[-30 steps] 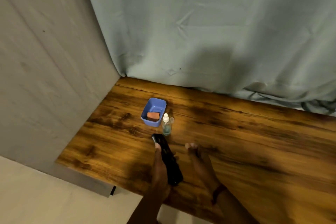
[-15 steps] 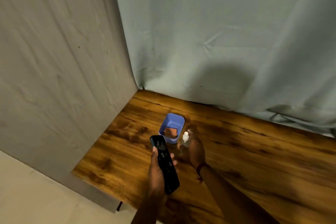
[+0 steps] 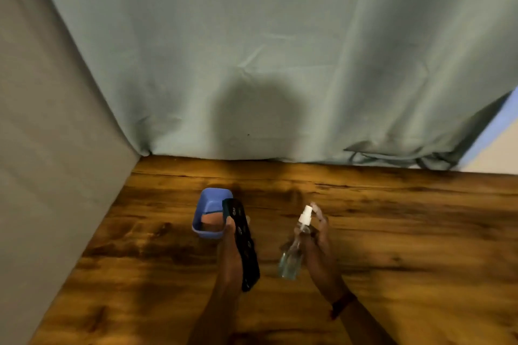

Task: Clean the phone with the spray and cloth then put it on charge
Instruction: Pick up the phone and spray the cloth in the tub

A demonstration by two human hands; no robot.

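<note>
Black phone (image 3: 242, 244) clamped in left hand (image 3: 228, 255), long axis running away from the person, far end over the blue tub (image 3: 206, 206). Clear spray bottle (image 3: 294, 249) wrapped in right hand (image 3: 318, 246), white nozzle (image 3: 305, 216) up, tilted left. Phone lies just left of nozzle, near but apart. Reddish cloth (image 3: 213, 223) sits in tub, nearer the left hand. All above wooden table (image 3: 406, 232). Likely next: spray leftward across the phone's length.

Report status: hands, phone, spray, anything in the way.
Left hand grips phone, lifted. Right hand holds spray bottle, nozzle up. Cloth sits in blue tub. No charger visible; nothing between bottle and phone.
</note>
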